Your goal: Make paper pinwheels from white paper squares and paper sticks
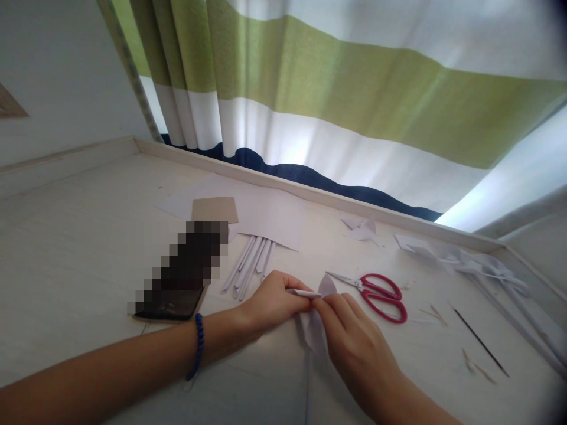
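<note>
In the head view, my left hand (277,298) and my right hand (352,327) meet low in the middle, fingertips almost touching. Both pinch a white paper piece (315,335) with petal-like flaps; one flap rises above my right fingers and others hang below. A narrow folded edge of paper shows between my left thumb and forefinger. Beneath the flaps a thin pale stick (308,389) runs down toward the lower edge; whether it joins the paper is hidden. Scissors with red handles (383,295) lie just beyond my right hand, blades slightly apart.
Several rolled paper sticks (250,262) lie near white sheets (270,215) and a beige card (215,210). A blurred-out dark phone (177,304) is at left. Paper scraps (361,227), a thin black rod (481,341), toothpick-like sticks (481,370) and long-stemmed paper pieces (491,268) lie right.
</note>
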Demonstrator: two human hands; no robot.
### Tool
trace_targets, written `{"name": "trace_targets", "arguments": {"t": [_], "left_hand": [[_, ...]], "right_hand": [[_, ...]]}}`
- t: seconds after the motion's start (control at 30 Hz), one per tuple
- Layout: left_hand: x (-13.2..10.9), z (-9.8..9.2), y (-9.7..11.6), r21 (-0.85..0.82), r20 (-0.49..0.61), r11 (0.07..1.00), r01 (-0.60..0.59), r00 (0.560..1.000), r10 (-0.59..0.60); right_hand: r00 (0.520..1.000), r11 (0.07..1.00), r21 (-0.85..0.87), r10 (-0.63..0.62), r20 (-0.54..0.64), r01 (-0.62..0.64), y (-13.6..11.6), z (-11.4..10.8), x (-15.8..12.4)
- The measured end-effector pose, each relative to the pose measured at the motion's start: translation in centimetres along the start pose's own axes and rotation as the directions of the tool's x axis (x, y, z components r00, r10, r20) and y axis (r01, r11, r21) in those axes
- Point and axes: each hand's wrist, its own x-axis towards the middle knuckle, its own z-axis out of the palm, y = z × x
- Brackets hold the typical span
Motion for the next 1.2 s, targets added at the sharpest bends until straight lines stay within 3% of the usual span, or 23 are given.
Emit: {"name": "trace_targets", "arguments": {"t": [0.27, 0.37, 0.63, 1.2], "left_hand": [[0.1, 0.0, -0.2, 0.006, 0.007, 1.0, 0.017, 1.0, -0.017], [0.2, 0.0, -0.1, 0.017, -0.004, 1.0, 0.015, 1.0, -0.015], [0.2, -0.1, 0.0, 0.044, 0.012, 0.999, -0.011, 1.0, 0.01], [0.5, -0.1, -0.3, 0.076, 0.091, 0.995, -0.064, 0.994, 0.057]], "right_hand": [[0.99, 0.958, 0.261, 0.131, -0.043, -0.115, 1.2, 0.7, -1.5], [0.994, 0.958, 0.276, 0.099, -0.044, -0.083, 1.5, 0.4, -1.5], [0.996, 0.991, 0.126, -0.058, 0.062, 0.049, 2.3, -0.7, -0.1], [0.968, 0.972, 0.011, -0.236, 0.086, 0.236, 3.7, -0.3, 0.6]]}}
